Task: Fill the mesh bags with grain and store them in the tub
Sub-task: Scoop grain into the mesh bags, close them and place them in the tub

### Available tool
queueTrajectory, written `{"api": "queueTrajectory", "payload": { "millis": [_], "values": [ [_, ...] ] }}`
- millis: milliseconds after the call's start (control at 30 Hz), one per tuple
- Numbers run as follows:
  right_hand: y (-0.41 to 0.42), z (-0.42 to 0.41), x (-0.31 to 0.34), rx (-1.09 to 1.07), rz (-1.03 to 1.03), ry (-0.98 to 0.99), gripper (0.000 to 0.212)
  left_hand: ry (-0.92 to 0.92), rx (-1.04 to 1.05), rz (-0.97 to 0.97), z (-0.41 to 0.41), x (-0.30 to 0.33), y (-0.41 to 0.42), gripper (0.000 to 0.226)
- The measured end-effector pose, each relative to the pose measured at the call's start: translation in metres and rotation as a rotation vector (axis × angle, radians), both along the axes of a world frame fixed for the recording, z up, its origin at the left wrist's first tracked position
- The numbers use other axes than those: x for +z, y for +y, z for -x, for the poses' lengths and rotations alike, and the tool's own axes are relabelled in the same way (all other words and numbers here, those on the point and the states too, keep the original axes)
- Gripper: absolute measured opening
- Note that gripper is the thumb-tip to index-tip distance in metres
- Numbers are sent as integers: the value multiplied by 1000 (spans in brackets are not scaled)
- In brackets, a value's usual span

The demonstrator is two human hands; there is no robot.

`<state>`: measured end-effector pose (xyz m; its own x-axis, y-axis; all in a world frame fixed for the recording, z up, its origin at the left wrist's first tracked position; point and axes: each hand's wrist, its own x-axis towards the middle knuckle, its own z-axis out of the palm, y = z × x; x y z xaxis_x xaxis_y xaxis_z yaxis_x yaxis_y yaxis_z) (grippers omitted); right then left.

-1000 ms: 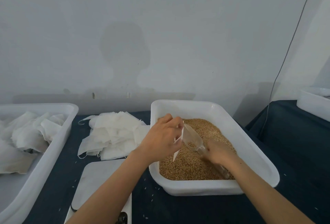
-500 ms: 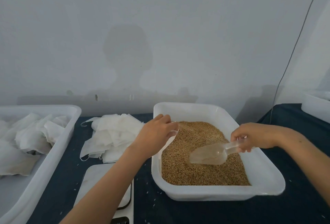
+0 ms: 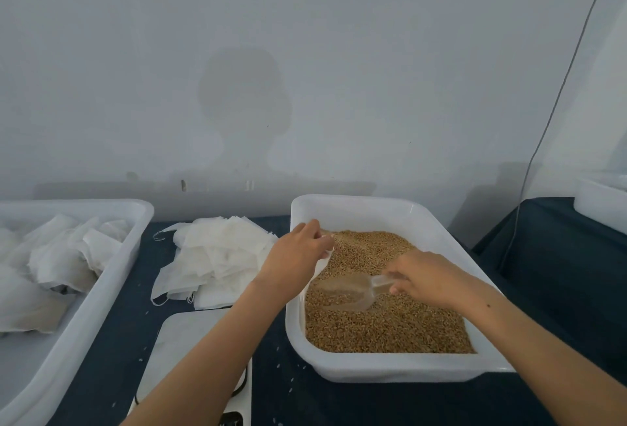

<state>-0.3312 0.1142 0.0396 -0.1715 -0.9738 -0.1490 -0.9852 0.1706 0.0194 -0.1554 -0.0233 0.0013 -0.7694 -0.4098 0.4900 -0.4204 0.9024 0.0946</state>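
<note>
Head view; dark worktop (image 3: 278, 391) against a pale wall. White tray (image 3: 400, 366) at centre right of the frame held a bed of brown grain (image 3: 390, 327); its near rim sat toward the lower edge of the frame.

Right hand (image 3: 427, 278), right of centre, gripped the handle of a clear plastic scoop (image 3: 346, 293); fingers (image 3: 395, 290) curled round the handle; scoop bowl pointed toward frame left and lay on the grain surface, grain visible through its wall.

Left hand (image 3: 295, 262), at centre, was poised over the tray's left rim; its fingers pinched a white mesh bag (image 3: 324, 257), which hung down along the inner left wall of the tray, just above the grain; bag mouth could not be made out behind the hand.

Pile of empty mesh bags (image 3: 217, 259) lay on the worktop left of the tray, drawstrings trailing at its edges. White tub (image 3: 101, 296) at the left edge of the frame contained crumpled white bags (image 3: 64, 256); whether those were filled could not be told. White scale (image 3: 183, 344) sat at lower centre, partly under the left forearm. Second white tub (image 3: 600, 205) was cut off at the right edge. Thin cable (image 3: 559, 93) ran down the wall at upper right. Loose grains were scattered on the worktop near the tray.
</note>
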Motion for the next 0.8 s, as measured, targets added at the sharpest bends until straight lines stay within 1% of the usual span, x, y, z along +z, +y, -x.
{"api": "queueTrajectory", "payload": {
  "millis": [100, 200, 300, 433, 533, 667, 800],
  "values": [
    [1, -1, 12, -20, 12, 106, 16, 46, 26, 8, -2, 4, -1, 18],
    [0, 1, 27, -35, -21, 215, 13, 63, 29, 16, -5, 6, -2, 18],
    [-8, -6, 26, -5, -53, 232, 14, 69, 23, 1, -5, 7, -1, 18],
    [-13, -11, 7, 30, -39, 136, 16, 68, 25, -16, -5, 5, 1, 19],
    [-3, 1, 2, -19, -25, 16, 18, 66, 14, -25, -5, 4, 1, 23],
    [24, 25, 11, -100, 17, -135, 18, 75, -3, -17, -2, 4, -2, 25],
    [53, 43, 29, -138, 90, -214, 14, 64, -70, -31, 4, 1, -4, 19]
  ]
}}
